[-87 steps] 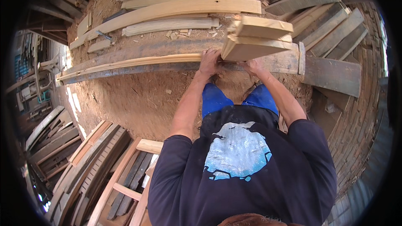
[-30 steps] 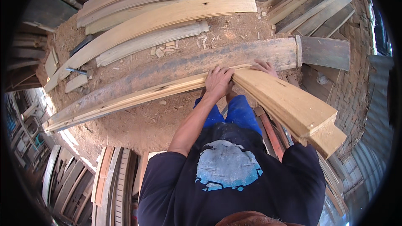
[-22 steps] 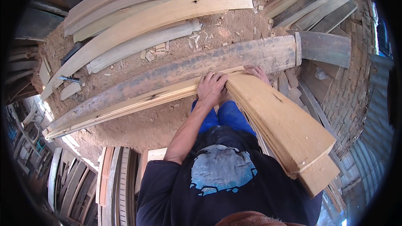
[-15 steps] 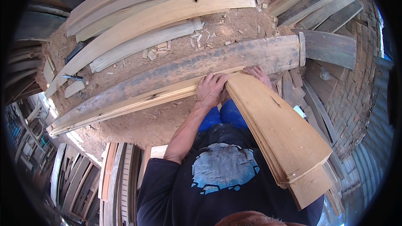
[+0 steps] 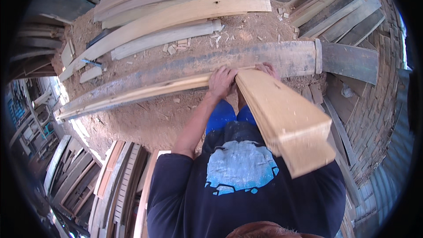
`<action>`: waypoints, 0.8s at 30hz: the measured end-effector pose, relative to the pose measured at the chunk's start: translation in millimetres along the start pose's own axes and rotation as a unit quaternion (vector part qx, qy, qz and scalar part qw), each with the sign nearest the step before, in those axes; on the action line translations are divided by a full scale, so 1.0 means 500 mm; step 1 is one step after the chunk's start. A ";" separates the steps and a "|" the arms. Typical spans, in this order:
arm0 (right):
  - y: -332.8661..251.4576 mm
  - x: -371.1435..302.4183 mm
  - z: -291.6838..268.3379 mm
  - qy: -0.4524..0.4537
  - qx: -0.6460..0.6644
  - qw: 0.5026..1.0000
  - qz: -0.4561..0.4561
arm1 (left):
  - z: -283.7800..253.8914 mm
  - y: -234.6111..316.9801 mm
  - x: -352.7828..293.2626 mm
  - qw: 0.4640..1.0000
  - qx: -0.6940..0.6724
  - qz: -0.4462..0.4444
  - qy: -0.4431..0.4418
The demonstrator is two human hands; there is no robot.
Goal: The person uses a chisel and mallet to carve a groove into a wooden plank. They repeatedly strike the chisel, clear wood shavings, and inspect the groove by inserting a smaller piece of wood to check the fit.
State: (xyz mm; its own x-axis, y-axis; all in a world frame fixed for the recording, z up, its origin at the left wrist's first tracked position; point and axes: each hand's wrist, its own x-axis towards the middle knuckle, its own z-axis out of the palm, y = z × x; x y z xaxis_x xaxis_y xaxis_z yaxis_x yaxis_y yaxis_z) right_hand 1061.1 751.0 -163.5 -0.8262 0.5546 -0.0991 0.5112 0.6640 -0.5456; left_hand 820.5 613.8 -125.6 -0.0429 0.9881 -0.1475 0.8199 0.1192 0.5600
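A stack of long, pale wooden boards [image 5: 282,99] slants across the front of my body. Its broad end is close to me on the right, and a narrow edge runs out to the far left. My left hand [image 5: 222,80] is closed over the stack near its middle, fingers curled on the top. Just to the right, my right hand [image 5: 268,68] grips the far edge, its palm and thumb hidden behind the wood. Beyond both hands lies a thick, dark-stained plank [image 5: 194,67], which the boards' edge overlaps in view.
Several curved boards [image 5: 176,22] lie on the sawdust-covered ground ahead, with wood chips [image 5: 181,44] around them. A blue-handled tool [image 5: 91,62] rests at the left. More planks are piled at the far right [image 5: 335,15] and near left [image 5: 119,180]. Corrugated sheet [image 5: 387,167] borders the right.
The near right end of the boards has swung up and inward toward the left, blurred by motion. Both hands keep their hold, and the view has shifted slightly.
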 end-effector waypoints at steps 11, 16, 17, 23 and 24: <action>-0.232 0.004 -0.367 -0.038 0.266 0.961 0.062 | -0.022 -0.010 0.015 1.000 0.001 -0.016 -0.024; -0.309 0.088 -0.474 0.099 0.318 0.940 -0.076 | -0.019 -0.036 0.042 0.995 -0.052 -0.034 -0.079; -0.293 0.108 -0.457 0.123 0.373 0.915 -0.093 | -0.009 -0.052 0.047 0.994 -0.066 -0.034 -0.079; -0.262 0.141 -0.452 0.112 0.470 0.862 -0.152 | -0.050 -0.014 0.061 0.986 -0.074 -0.080 -0.123; -0.269 0.148 -0.456 0.098 0.484 0.854 -0.164 | -0.041 -0.027 0.059 0.990 -0.076 -0.063 -0.098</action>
State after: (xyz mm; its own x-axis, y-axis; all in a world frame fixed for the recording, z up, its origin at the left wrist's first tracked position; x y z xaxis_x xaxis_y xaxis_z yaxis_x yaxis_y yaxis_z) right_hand 985.1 817.2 92.1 -0.7829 0.5547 0.2818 -0.2541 0.1284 -0.9586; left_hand 796.4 643.2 -120.9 -0.0153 0.9285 -0.3710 0.7191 0.2680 0.6411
